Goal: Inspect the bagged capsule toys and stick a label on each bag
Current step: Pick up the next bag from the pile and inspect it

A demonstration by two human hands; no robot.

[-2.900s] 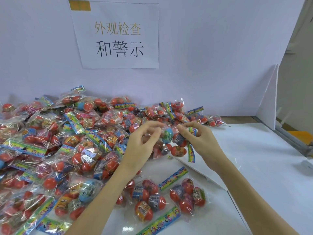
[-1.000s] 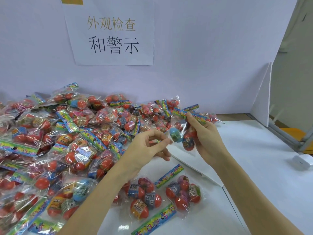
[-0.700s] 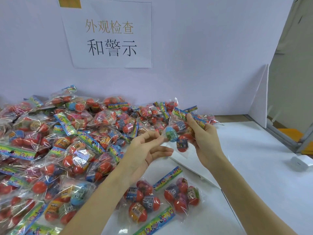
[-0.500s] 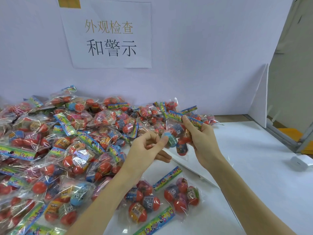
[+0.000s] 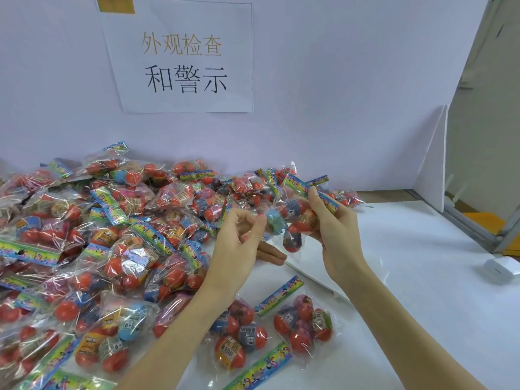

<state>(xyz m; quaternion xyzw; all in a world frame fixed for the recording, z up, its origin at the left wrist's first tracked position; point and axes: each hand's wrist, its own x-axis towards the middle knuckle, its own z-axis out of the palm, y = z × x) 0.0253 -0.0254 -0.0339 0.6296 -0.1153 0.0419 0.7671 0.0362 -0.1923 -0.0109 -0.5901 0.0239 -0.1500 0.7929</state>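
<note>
The right hand (image 5: 336, 235) holds a bag (image 5: 292, 218) of capsule toys up off the table (image 5: 422, 277), in front of the heap (image 5: 98, 235) of other bags. Its fingers are curled round the bag's right side, with the thumb laid over the bright printed header strip (image 5: 306, 190) at the top. Through the clear film show a blue capsule (image 5: 274, 220), red ones beside it, and one more hanging low at the bottom of the bag.

The left hand (image 5: 242, 246) is just left of the bag, palm turned toward the camera. Its thumb and forefinger meet at the bag's left edge, next to the blue capsule; whether they pinch the film itself or a small label cannot be told. The other fingers are loosely bent below the bag.

The heap lies left of the held bag and reaches to the back wall (image 5: 337, 80), covering that side of the table. Two more bags (image 5: 244, 333) lie flat on the table below the held bag, nearer the camera, between the forearms. On the wall above the heap hangs a paper sign (image 5: 183, 57) with printed characters. A small white box (image 5: 498, 267) sits on the table well to the right of the held bag
</note>
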